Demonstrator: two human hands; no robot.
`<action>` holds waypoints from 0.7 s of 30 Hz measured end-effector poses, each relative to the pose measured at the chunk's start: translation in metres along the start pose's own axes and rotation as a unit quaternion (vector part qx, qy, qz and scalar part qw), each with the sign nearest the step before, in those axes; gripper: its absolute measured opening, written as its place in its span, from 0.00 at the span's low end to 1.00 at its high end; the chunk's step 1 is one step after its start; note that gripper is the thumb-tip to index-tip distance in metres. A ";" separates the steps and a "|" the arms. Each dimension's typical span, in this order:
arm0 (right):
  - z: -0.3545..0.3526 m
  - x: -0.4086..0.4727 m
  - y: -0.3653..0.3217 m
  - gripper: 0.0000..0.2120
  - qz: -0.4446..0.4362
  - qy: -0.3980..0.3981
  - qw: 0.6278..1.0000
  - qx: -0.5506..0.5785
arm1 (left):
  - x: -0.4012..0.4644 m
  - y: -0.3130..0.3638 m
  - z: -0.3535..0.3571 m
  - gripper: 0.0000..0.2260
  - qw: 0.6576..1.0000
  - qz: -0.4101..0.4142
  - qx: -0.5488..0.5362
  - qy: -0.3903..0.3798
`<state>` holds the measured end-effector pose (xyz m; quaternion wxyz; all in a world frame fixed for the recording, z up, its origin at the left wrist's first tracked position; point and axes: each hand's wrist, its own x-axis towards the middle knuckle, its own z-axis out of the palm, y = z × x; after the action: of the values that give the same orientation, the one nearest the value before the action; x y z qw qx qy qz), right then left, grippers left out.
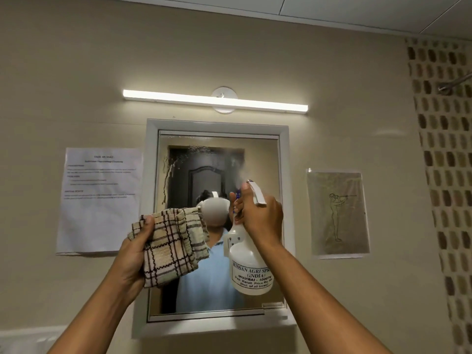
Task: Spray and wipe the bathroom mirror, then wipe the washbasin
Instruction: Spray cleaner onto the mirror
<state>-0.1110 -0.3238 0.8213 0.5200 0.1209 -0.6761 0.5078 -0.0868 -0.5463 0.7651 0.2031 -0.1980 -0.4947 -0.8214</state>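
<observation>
A beige bathroom wall (76,72) fills the view, with a band of brown and tan mosaic tiles (444,149) running down its right side and a white panelled ceiling (383,8) above. A lit white tube light (215,100) is fixed level just above a rectangular white-framed wall mirror (255,154), whose glass shows droplets and runs of liquid near its upper left corner and a faint mist near its upper right. Taped to the wall just left of the mirror is a white printed paper sheet (99,200); to the right hangs a plastic-sleeved sheet with a line drawing of a standing figure (337,213). A metal rod (454,83) juts in at the right edge over the tiles. The left hand (135,251) grips a bunched beige cloth with dark brown check lines (171,249), held up before the mirror's lower left part. The right hand (260,215) is curled round the neck of a translucent white plastic spray bottle with a printed label (249,267), fingers on the trigger, the white nozzle head pointed at the glass. A white surface (25,338) shows at the lower left corner, too blurred to identify.
</observation>
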 end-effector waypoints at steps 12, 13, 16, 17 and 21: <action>0.085 -0.060 -0.050 0.25 -0.030 -0.095 0.994 0.046 | -0.034 0.031 -0.073 0.22 0.998 0.016 0.013 0.061; 0.089 -0.065 -0.054 0.25 -0.031 -0.105 0.993 0.045 | -0.036 0.033 -0.077 0.22 0.998 0.017 0.015 0.065; 0.099 -0.075 -0.058 0.27 -0.026 -0.131 0.990 0.036 | -0.041 0.037 -0.087 0.23 0.997 0.019 0.017 0.071; 0.100 -0.077 -0.056 0.27 -0.019 -0.129 0.991 0.036 | -0.042 0.037 -0.089 0.23 0.997 0.020 0.017 0.070; 0.091 -0.074 -0.048 0.23 0.022 -0.100 0.993 0.060 | -0.043 0.033 -0.089 0.23 0.998 0.013 0.011 0.061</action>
<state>-0.0991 -0.4470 0.7920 0.4301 0.1874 -0.6957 0.5440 -0.0446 -0.6341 0.7282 0.2459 -0.1519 -0.4881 -0.8235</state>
